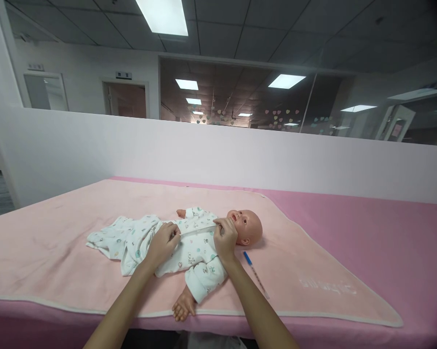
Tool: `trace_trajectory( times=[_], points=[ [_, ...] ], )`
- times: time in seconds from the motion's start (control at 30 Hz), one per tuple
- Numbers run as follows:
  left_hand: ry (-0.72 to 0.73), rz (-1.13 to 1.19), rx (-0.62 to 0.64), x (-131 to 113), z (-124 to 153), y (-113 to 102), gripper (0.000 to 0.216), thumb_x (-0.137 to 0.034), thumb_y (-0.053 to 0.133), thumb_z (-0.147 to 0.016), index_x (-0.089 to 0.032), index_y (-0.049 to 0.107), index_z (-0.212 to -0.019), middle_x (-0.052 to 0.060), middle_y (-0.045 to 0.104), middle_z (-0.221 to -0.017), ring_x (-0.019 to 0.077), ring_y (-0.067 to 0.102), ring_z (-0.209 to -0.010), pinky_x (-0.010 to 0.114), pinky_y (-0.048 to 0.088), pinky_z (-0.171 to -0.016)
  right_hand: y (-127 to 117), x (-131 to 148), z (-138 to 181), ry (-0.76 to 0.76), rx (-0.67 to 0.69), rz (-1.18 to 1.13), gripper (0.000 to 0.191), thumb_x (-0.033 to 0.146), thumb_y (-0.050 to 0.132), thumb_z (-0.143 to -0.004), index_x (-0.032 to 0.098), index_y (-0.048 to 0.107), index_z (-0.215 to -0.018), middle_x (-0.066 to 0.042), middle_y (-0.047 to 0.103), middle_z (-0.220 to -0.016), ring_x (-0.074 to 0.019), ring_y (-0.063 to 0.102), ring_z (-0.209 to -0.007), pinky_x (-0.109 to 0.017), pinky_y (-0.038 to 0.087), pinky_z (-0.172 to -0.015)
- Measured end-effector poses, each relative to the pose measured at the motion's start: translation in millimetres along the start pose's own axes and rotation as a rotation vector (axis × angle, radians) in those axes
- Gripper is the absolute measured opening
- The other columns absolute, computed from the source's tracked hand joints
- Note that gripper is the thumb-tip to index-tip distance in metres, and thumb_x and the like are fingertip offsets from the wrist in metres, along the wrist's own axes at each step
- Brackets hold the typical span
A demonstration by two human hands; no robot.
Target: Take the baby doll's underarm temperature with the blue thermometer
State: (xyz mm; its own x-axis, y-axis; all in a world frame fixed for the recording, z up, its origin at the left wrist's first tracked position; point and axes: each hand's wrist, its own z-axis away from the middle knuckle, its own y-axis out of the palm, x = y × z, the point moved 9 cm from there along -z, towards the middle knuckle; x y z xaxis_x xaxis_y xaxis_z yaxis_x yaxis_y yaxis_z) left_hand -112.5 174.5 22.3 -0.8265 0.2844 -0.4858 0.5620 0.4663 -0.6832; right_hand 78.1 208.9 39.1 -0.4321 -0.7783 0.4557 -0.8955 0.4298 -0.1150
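A baby doll (249, 228) lies on its back, its head to the right, dressed in a white printed baby outfit (200, 249). My left hand (164, 245) is closed in a pinch over the doll's lower belly. Near the doll's chin my right hand (224, 237) pinches too. Between my fingertips a narrow white strip (198, 230) runs taut along the doll's front. I cannot tell whether it is an edge of the outfit or a separate band. The outfit's leg part (112, 237) lies loosely spread to the left.
A thin clear stick with a blue cap (248, 258), perhaps a pen or thermometer, lies beside the doll's head. Under everything is a peach blanket (313, 261) on a pink-covered table (396, 242). A low white partition (240, 155) stands behind.
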Motion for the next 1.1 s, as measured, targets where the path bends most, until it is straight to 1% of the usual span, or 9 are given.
trace_trajectory(
  times=[0.1,0.23,0.33,0.53,0.63,0.77,0.87,0.97,1.1],
  points=[
    [-0.002,-0.043,0.024,0,0,3,0.011,-0.019,0.036,-0.07,-0.02,0.036,-0.06,-0.001,0.045,-0.064,0.0169,0.044,-0.068,0.028,0.033,-0.06,1,-1,0,0.011,0.006,0.001,0.026,0.003,0.036,-0.069,0.018,0.058,-0.069,-0.002,0.058,-0.069,-0.0148,0.052,-0.07,-0.027,0.042,-0.065],
    [-0.036,-0.064,-0.001,3,1,3,0.008,-0.018,0.034,-0.071,-0.02,0.035,-0.063,-0.002,0.044,-0.062,0.0157,0.044,-0.063,0.027,0.033,-0.058,1,-2,1,0.011,0.007,0.0,0.027,0.003,0.036,-0.069,0.018,0.058,-0.069,-0.002,0.058,-0.069,-0.0149,0.052,-0.069,-0.027,0.042,-0.066],
    [-0.033,-0.072,-0.006,1,3,2,0.008,-0.02,0.034,-0.074,-0.021,0.039,-0.068,-0.001,0.047,-0.064,0.0157,0.046,-0.063,0.027,0.034,-0.059,1,-2,1,0.011,-0.001,0.006,0.027,0.003,0.036,-0.069,0.018,0.058,-0.069,-0.002,0.058,-0.068,-0.0149,0.052,-0.069,-0.027,0.042,-0.065],
    [0.083,-0.126,0.008,-8,8,-1,0.01,-0.024,0.04,-0.073,-0.021,0.05,-0.073,0.003,0.056,-0.078,0.0191,0.05,-0.077,0.029,0.037,-0.067,1,-3,1,0.012,0.004,0.002,0.027,0.004,0.036,-0.07,0.018,0.058,-0.069,-0.002,0.058,-0.068,-0.0148,0.052,-0.068,-0.027,0.042,-0.064],
    [0.071,-0.108,0.044,-5,9,-1,0.014,-0.026,0.043,-0.071,-0.022,0.055,-0.078,0.004,0.058,-0.084,0.0207,0.051,-0.082,0.03,0.038,-0.068,0,-2,1,0.011,-0.004,-0.003,0.027,0.004,0.036,-0.07,0.019,0.059,-0.069,-0.002,0.058,-0.067,-0.0147,0.052,-0.068,-0.027,0.043,-0.064],
    [0.051,-0.08,0.06,-2,8,-1,0.018,-0.027,0.045,-0.069,-0.022,0.057,-0.081,0.003,0.061,-0.086,0.0215,0.053,-0.083,0.03,0.04,-0.07,1,-2,1,0.008,-0.004,0.003,0.027,0.004,0.036,-0.069,0.019,0.059,-0.069,-0.002,0.058,-0.068,-0.0147,0.052,-0.068,-0.027,0.043,-0.064],
    [0.029,-0.085,0.032,0,8,-1,0.018,-0.028,0.046,-0.068,-0.022,0.058,-0.08,0.003,0.062,-0.085,0.0211,0.055,-0.082,0.029,0.04,-0.07,1,-3,1,0.011,-0.001,0.006,0.027,0.004,0.036,-0.069,0.019,0.058,-0.069,-0.002,0.058,-0.068,-0.0149,0.052,-0.068,-0.027,0.042,-0.064],
    [0.0,-0.107,-0.022,3,10,-3,0.017,-0.029,0.046,-0.069,-0.023,0.059,-0.078,0.001,0.063,-0.083,0.0202,0.056,-0.079,0.028,0.039,-0.069,2,-5,1,0.016,0.006,0.011,0.026,0.004,0.036,-0.069,0.019,0.058,-0.069,-0.002,0.058,-0.068,-0.015,0.052,-0.069,-0.027,0.042,-0.065],
    [0.009,-0.124,-0.089,2,12,-6,0.017,-0.028,0.045,-0.071,-0.022,0.06,-0.076,0.001,0.064,-0.082,0.0187,0.057,-0.076,0.027,0.039,-0.068,2,-5,1,0.018,0.003,0.013,0.026,0.004,0.037,-0.069,0.018,0.058,-0.069,-0.002,0.058,-0.068,-0.015,0.053,-0.069,-0.027,0.042,-0.066]
  ],
)
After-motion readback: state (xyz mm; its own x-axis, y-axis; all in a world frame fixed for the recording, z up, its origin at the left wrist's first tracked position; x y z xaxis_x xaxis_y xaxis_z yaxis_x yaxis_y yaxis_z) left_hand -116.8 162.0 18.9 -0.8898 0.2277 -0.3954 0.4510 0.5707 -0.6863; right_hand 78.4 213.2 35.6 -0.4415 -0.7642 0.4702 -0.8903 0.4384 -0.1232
